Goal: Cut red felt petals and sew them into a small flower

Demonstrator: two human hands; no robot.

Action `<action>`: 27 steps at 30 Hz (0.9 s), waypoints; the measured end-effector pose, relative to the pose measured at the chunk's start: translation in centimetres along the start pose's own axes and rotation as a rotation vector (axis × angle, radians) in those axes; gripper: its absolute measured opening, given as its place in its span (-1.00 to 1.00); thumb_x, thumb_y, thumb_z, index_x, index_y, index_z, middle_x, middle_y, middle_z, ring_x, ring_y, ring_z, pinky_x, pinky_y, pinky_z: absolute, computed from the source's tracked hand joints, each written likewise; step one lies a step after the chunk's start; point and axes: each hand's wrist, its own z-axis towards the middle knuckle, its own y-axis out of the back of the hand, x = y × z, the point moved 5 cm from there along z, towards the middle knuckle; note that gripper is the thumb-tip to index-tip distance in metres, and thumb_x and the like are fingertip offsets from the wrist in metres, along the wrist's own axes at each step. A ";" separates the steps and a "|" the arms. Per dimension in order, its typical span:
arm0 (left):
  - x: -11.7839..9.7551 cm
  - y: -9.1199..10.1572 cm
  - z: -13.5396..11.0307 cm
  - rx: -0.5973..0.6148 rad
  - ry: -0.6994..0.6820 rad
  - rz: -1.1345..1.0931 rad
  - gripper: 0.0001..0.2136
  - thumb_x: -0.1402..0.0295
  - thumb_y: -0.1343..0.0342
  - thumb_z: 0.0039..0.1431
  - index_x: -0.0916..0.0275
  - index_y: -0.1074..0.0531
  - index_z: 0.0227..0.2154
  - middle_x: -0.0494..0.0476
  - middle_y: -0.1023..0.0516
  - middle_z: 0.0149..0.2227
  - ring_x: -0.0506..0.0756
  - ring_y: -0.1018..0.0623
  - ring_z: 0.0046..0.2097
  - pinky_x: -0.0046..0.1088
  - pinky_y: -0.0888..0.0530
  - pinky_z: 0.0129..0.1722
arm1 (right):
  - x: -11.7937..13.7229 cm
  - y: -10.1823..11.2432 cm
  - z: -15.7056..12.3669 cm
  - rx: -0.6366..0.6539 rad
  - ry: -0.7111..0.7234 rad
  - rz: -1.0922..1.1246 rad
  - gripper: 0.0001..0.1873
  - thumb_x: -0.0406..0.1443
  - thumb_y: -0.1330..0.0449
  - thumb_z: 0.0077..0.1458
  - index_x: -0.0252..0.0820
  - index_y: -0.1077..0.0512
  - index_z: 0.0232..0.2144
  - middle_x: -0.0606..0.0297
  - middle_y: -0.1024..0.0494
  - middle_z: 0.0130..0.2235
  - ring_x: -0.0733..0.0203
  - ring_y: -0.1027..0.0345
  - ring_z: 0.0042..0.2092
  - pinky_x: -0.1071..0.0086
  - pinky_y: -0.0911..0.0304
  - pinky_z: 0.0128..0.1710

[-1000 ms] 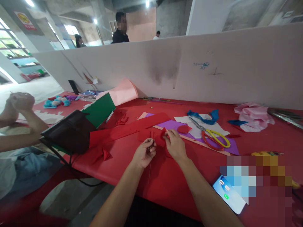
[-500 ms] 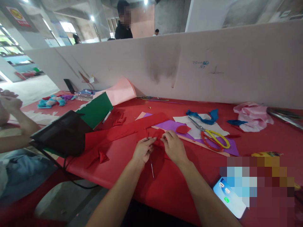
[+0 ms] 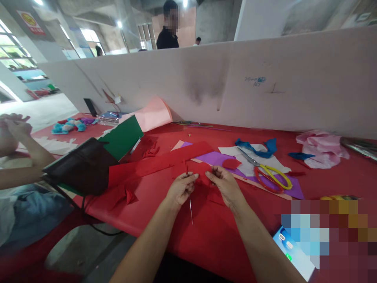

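Between my hands, above the red tabletop, is a red petal-shaped piece of crepe paper (image 3: pixel 202 171). My left hand (image 3: pixel 182 188) is closed, pinching its left side and also holding a thin metal wire (image 3: pixel 191 212) that sticks out downward below the fingers. My right hand (image 3: pixel 225 184) pinches the right edge of the same piece between thumb and fingers. A long red crepe paper strip (image 3: pixel 165 161) lies just behind. A loose cut red piece (image 3: pixel 231 163) rests on a purple sheet (image 3: pixel 210 157) beyond my right hand.
Scissors (image 3: pixel 271 171) with red and yellow handles lie on white paper to the right. A phone (image 3: pixel 294 251) is at the near right. On the left stand a dark brown bag (image 3: pixel 79 167) and a green board (image 3: pixel 122 137), near another person's arm (image 3: pixel 26 157). A white partition (image 3: pixel 147 84) runs behind.
My right hand has moved slightly right and turned, and the red piece now shows spread wider between my hands. The view has shifted a little, so the scene sits further right.
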 end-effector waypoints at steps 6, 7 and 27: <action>0.0 -0.5 -0.2 0.049 0.024 -0.008 -0.70 0.51 -0.36 -0.28 0.33 -0.34 -0.47 -0.09 -0.36 -0.65 -0.24 -0.11 -0.72 -0.75 -0.02 -0.75 | -0.2 0.5 0.2 -0.029 0.013 -0.011 -0.74 -0.17 -0.37 -0.22 -0.19 -0.52 -0.45 0.36 -0.50 -0.49 0.34 -0.24 -0.48 0.45 -0.12 -0.48; 0.0 -0.5 -0.3 0.056 0.026 -0.016 -0.68 0.51 -0.36 -0.27 0.32 -0.35 -0.43 -0.10 -0.36 -0.65 -0.24 -0.11 -0.72 -0.75 -0.01 -0.75 | -0.2 0.6 0.2 -0.034 0.026 -0.042 -0.74 -0.16 -0.37 -0.22 -0.20 -0.53 -0.46 0.36 -0.49 -0.51 0.34 -0.23 -0.49 0.45 -0.11 -0.49; 0.0 -0.5 -0.3 0.068 0.000 -0.004 -0.69 0.52 -0.35 -0.28 0.30 -0.32 -0.48 -0.17 -0.28 -0.65 -0.24 -0.11 -0.71 -0.72 0.02 -0.72 | 1.4 1.7 -0.4 -0.310 0.337 -0.673 -0.75 -0.13 -0.17 0.00 -0.21 -0.49 -0.41 0.23 -0.57 -0.44 0.15 -0.40 -0.42 0.32 -0.26 -0.36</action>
